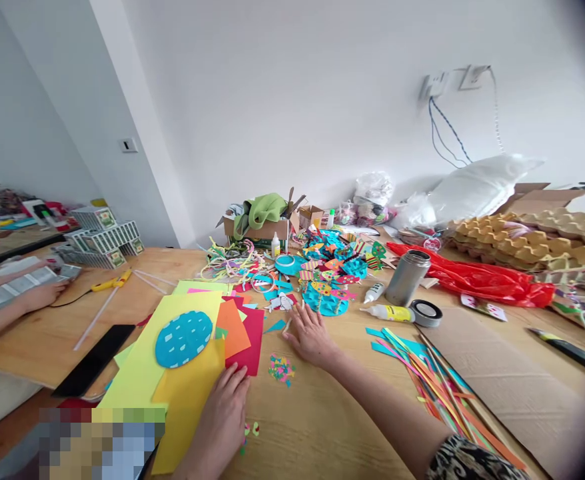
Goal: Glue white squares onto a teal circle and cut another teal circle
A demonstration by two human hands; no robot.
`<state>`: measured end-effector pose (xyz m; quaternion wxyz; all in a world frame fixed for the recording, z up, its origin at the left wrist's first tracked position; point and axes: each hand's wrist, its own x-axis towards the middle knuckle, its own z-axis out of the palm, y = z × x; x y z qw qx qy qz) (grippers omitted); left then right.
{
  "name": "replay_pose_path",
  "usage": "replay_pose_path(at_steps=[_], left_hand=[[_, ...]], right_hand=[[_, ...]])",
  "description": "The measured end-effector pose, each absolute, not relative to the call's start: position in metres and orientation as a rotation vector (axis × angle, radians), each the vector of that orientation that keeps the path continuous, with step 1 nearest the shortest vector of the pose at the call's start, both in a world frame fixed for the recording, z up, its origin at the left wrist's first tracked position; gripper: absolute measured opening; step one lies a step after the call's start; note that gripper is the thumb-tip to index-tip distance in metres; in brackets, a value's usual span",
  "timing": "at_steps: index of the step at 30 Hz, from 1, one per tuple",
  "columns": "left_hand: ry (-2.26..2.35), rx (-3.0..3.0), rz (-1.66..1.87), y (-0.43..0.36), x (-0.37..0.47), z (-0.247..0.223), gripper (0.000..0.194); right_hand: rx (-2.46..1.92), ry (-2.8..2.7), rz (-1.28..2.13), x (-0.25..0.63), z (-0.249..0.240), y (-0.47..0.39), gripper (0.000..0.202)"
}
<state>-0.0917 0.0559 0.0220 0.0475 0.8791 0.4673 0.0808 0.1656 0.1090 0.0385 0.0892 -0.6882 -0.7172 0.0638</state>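
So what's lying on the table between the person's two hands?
In the head view, a small heap of colourful paper scraps lies on the table between the left hand and right hand.

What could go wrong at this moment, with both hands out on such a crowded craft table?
The right hand reaches flat toward the paper cut-outs; just past it lie two glue bottles and a steel flask, so a wider sweep might knock them. The small confetti pile beside that wrist could scatter. The left hand rests on the edge of the loose yellow sheets, which may slide and shift the blue disc.
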Motion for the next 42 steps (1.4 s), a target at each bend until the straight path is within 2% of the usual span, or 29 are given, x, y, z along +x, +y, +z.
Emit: replay_pose_path(at_steps=[10, 18, 25, 35, 42], left_hand=[[1.463, 2.649, 0.146, 0.054, -0.09, 0.028, 0.064], [1.462, 2.633, 0.153, 0.052, -0.088, 0.031, 0.06], [1.432, 2.62, 0.233, 0.052, -0.088, 0.032, 0.057], [1.404, 2.631, 0.171, 0.05, -0.086, 0.037, 0.058], [1.384, 2.607, 0.245, 0.05, -0.087, 0.035, 0.056]], right_hand=[[-2.05, -2.106, 0.246, 0.137, 0.036, 0.171, 0.071], [-1.949, -2.204, 0.219, 0.125, 0.035, 0.139, 0.058], [-1.969, -2.143, 0.207, 0.14, 0.057, 0.146, 0.04], [-2.033, -2.185, 0.168, 0.188, 0.063, 0.144, 0.033], [-1.919, -2.406, 0.047, 0.183, 0.061, 0.13, 0.034]])
